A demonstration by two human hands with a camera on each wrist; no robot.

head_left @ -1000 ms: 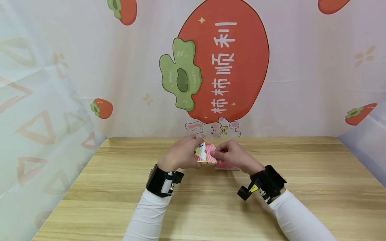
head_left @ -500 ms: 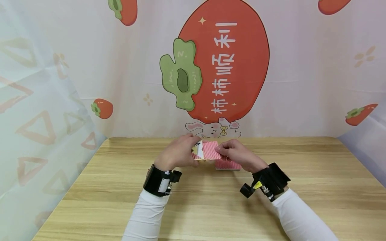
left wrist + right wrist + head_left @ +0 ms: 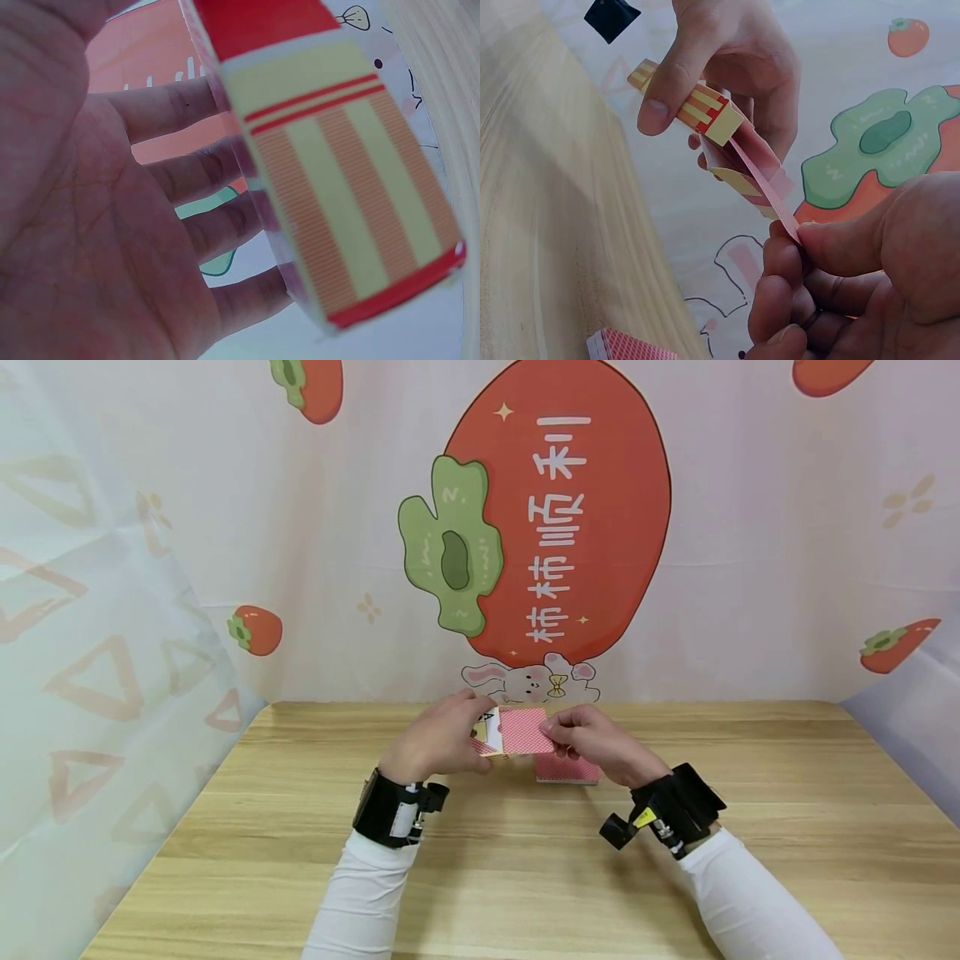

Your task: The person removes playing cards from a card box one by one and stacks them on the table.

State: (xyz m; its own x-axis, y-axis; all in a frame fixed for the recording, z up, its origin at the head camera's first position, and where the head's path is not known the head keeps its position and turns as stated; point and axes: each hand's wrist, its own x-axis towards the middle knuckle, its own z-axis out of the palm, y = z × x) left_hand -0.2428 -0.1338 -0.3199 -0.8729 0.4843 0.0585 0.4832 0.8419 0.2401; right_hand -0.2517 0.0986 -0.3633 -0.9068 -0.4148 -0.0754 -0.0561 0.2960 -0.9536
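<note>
My left hand (image 3: 438, 739) grips a playing-card box (image 3: 489, 735) above the table, its thumb and fingers on opposite sides. In the left wrist view the box (image 3: 345, 187) shows a yellow side with orange stripes and red bands. Between thumb and fingertips, my right hand (image 3: 600, 742) pinches the end of red-patterned playing cards (image 3: 525, 731). These cards (image 3: 769, 191) reach from the box's open end to the right fingertips in the right wrist view. Below the right hand, a stack of red-backed playing cards (image 3: 567, 771) lies on the table.
The wooden table (image 3: 480, 885) extends to a white cloth backdrop (image 3: 315, 527) printed with persimmons and a rabbit. Black camera straps circle both wrists, with a small camera (image 3: 618, 831) sticking out from the right one.
The right hand has moved rightward with the cards, so more of them shows outside the box. The left hand has shifted slightly left with the box, uncovering more of the stack.
</note>
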